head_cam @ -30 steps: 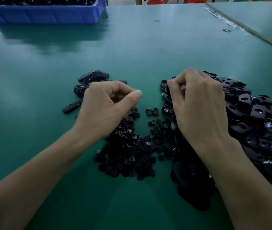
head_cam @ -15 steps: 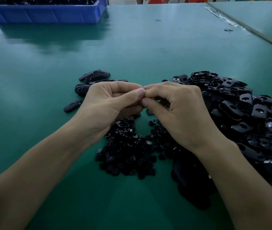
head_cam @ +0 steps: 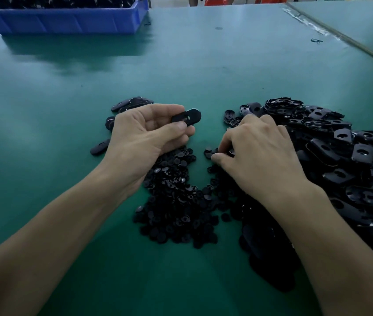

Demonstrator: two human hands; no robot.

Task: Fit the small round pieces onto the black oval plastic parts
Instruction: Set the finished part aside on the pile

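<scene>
Green, faintly glossy sheeting covers the table [head_cam: 181,65], and both hands work near its middle. The left hand [head_cam: 144,137] has its thumb and curled fingers pinching one black oval plastic part [head_cam: 187,115] by its 9 o'clock end. That part lies almost flat. Its long axis runs roughly from 9 to 3 o'clock with a slight tilt, and its free rounded end points to about 2 o'clock, out past the fingertips. A cut-out shows on its upper face. The right hand [head_cam: 258,153] is at 3 o'clock from the left one and apart from it, knuckles up. Its thumb and forefinger are bent down onto the far edge of a heap of small black round pieces [head_cam: 176,201]; whether a piece is caught between them cannot be told. That heap spreads from between the two hands toward 6 o'clock. At its 3 o'clock side, touching it, sits a large pile of loose black oval parts [head_cam: 340,160] lying at all angles, partly under the right wrist. A small cluster of black oval parts [head_cam: 133,102] lies at 11 o'clock from the left hand. A blue plastic bin [head_cam: 67,21] holding dark parts stands at 11 o'clock on the far side of the table.
</scene>
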